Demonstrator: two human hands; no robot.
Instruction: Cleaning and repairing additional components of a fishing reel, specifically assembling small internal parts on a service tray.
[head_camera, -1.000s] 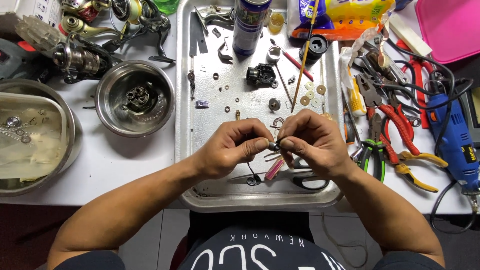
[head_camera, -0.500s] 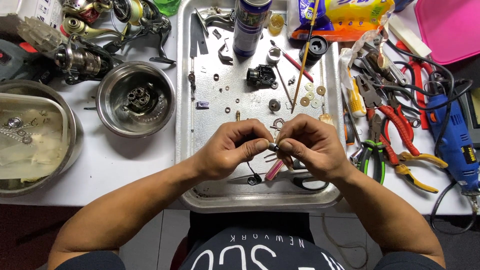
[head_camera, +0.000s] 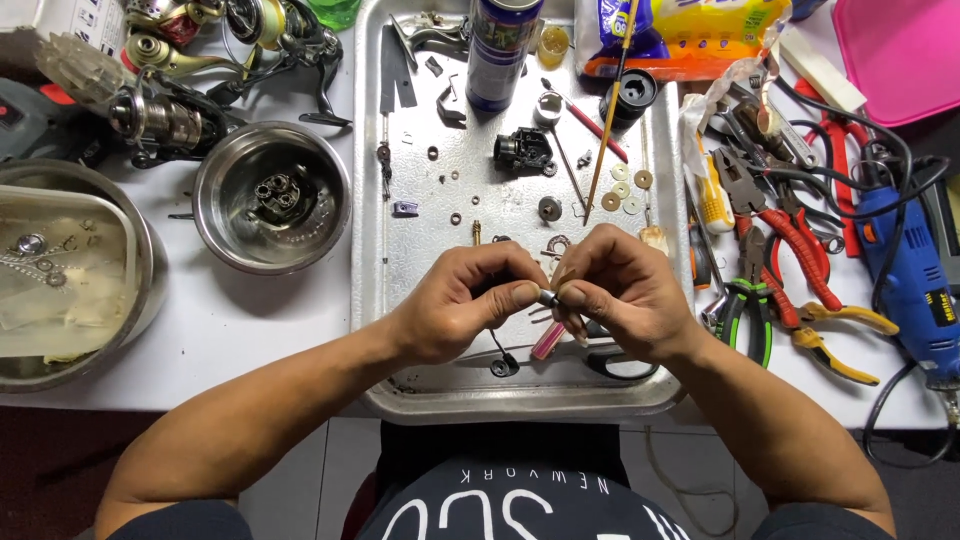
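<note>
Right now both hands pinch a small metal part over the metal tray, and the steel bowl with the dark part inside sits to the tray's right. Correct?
Not quite: the steel bowl sits left of the metal tray, as the head view shows. The rest holds.

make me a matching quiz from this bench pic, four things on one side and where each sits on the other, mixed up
Things:
1. small metal part
2. steel bowl
3. blue rotary tool
4. spray can

Places:
A. far right of the table, beyond the pliers
B. pinched between the left hand and right hand
C. standing at the top of the tray
D. on the table just left of the tray

Pairs: 1-B, 2-D, 3-A, 4-C
</note>
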